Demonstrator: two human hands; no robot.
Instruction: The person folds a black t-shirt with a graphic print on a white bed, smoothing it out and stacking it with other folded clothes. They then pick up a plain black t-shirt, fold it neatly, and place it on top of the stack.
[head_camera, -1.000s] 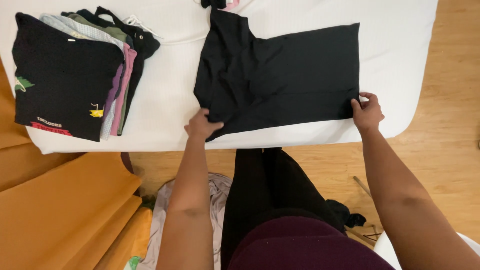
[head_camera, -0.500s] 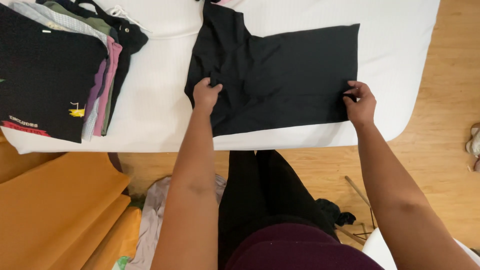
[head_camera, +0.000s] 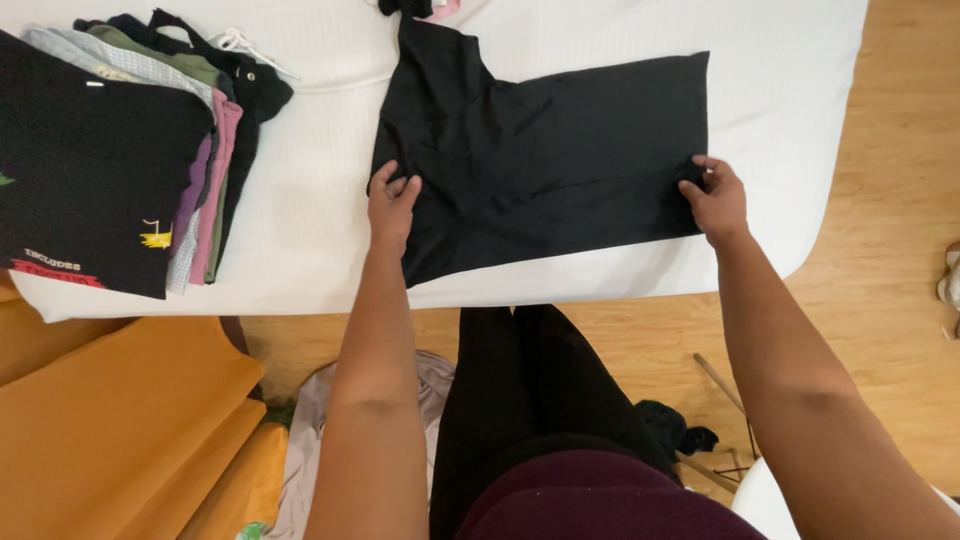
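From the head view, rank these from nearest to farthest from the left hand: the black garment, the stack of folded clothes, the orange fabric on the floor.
1. black garment: under the left hand, touching.
2. stack of folded clothes: to its left, on the white surface.
3. orange fabric: lower left, on the floor.

I see a plain black garment (head_camera: 560, 150) on white bedding (head_camera: 780, 90), a multicoloured folded stack (head_camera: 130, 160), orange cloth (head_camera: 110, 420)

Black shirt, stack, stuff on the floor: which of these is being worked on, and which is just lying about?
In hand: black shirt, left hand flat on it, right hand gripping its edge, white table.
Lying about: folded stack, orange cloth, dark rag on floor.
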